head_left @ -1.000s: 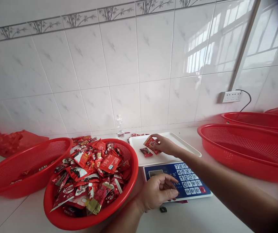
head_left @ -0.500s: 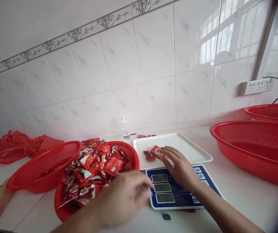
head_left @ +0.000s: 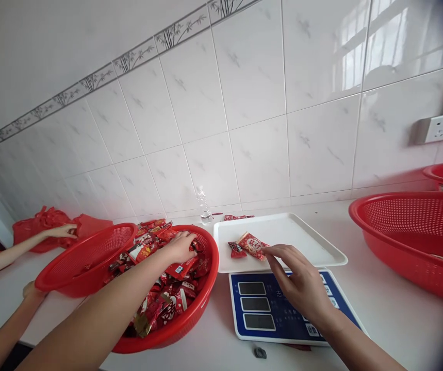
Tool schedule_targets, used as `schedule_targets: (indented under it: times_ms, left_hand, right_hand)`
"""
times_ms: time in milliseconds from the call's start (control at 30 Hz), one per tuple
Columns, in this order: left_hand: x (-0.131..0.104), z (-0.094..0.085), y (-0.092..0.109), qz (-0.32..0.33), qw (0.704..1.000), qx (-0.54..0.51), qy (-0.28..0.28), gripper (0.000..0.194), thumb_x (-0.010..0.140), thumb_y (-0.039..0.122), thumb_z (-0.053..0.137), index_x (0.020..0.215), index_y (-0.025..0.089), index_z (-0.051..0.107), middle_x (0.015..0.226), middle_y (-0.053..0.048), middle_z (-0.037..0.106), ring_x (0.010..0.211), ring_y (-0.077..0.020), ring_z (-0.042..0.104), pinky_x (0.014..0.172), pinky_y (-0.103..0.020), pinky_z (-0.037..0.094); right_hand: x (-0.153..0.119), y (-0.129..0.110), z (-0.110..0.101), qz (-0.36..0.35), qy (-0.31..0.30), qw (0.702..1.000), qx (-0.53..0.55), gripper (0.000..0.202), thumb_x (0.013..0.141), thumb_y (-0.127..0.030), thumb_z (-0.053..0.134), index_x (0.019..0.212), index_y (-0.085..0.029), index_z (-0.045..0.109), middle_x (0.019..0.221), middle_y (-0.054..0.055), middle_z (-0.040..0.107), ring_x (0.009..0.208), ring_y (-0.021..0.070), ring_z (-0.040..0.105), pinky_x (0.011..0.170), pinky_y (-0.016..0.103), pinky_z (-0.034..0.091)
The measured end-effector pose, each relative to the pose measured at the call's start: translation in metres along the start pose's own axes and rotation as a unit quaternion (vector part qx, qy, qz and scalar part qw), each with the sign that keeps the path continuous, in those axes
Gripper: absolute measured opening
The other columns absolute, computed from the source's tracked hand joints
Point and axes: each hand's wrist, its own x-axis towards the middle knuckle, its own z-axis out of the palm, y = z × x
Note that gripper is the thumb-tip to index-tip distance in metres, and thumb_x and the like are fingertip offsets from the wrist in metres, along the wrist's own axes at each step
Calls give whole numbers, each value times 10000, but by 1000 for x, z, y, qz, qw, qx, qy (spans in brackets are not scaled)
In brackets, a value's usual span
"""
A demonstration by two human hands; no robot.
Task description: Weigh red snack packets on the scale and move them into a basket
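Observation:
My left hand [head_left: 180, 248] is in the red basket [head_left: 206, 304] heaped with small red snack packets [head_left: 169, 304]. Its fingers curl down among the packets, and what they grip is partly hidden. On the white tray [head_left: 302, 237] of a blue-panelled scale [head_left: 254, 305] lie a red and gold patterned packet [head_left: 251, 244] and a smaller dark red packet [head_left: 237, 250]. My right hand [head_left: 302, 281] reaches over the scale's key panel, its fingertips pinching the right end of the patterned packet.
A second red basket [head_left: 61, 273] stands at left, with another person's hand [head_left: 31, 289] at its rim. That person's other hand [head_left: 63, 231] touches red plastic bags [head_left: 41, 221]. Large red basket [head_left: 407, 257] at right; clear bottle [head_left: 204, 208] by the wall; small dark object [head_left: 260, 353] before the scale.
My left hand has moved from beside the scale left into the heaped packets. My right fingertips have closed on the patterned packet. Another person's arm now reaches to the red bags.

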Motion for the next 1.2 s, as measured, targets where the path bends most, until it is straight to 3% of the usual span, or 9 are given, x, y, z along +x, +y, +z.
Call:
schedule_targets:
  times_ms: [100,200,300,467,600,700,933,1033,1200]
  left_hand:
    - [13,6,8,-20,999,0,-25,627,653,388,636,1215,166,467,1331,-152,417,1266,-352,300,983,-422,310]
    - [22,13,11,-30,999,-4,-8,573,610,365,669,1126,165,521,1258,-159,488,1213,-394,350,934,-464,339]
    - [23,12,6,-12,1000,-27,8,344,632,242,644,967,185,593,1096,-106,601,1061,-318,514,871,-391,402]
    - [16,-15,-4,12,994,-96,41,201,718,192,564,916,180,595,884,-19,656,795,-169,609,699,-240,464]
    - [9,-41,-9,-56,971,-208,106,194,734,164,547,925,167,580,742,0,620,531,-111,551,506,-203,441]
    - [6,-54,-6,-71,951,-276,118,231,722,167,582,953,169,574,744,5,608,501,-85,529,459,-171,423]
    - [8,-64,33,-7,899,-418,130,298,738,181,601,1030,157,548,864,-27,624,582,-99,567,489,-192,463]
    - [14,-55,55,4,878,-471,87,277,752,184,602,1020,141,547,815,-25,630,591,-106,575,499,-199,476]
    - [26,-35,84,29,870,-492,25,262,726,109,595,984,152,587,857,-31,651,687,-132,606,588,-234,512]
  right_hand:
    - [1,-3,-2,4,5,1000,5,157,863,-246,447,922,-237,592,830,50,654,800,188,597,677,324,495]
    - [3,-3,-4,24,4,1000,9,176,867,-272,434,905,-237,602,832,61,655,795,200,602,665,333,498]
    - [3,-1,-4,40,5,999,11,194,870,-284,424,914,-237,607,836,63,653,800,204,605,655,332,501]
    - [4,0,-6,58,7,998,13,215,876,-303,410,921,-238,610,851,69,656,818,214,606,659,342,505]
    - [5,-4,-8,76,2,997,17,229,875,-319,407,912,-243,619,868,73,662,820,220,610,630,341,512]
    - [5,-3,-8,85,-1,996,18,224,869,-320,413,908,-243,619,873,70,664,829,220,609,612,332,513]
    - [5,0,-7,112,-8,994,18,237,865,-331,408,906,-234,620,880,79,664,823,223,610,597,335,505]
    - [6,0,-7,118,-8,993,18,241,863,-338,407,903,-235,621,884,78,663,826,226,612,600,338,505]
    - [6,5,-6,117,-6,993,24,223,865,-333,416,908,-234,611,865,73,658,822,221,606,614,334,504]
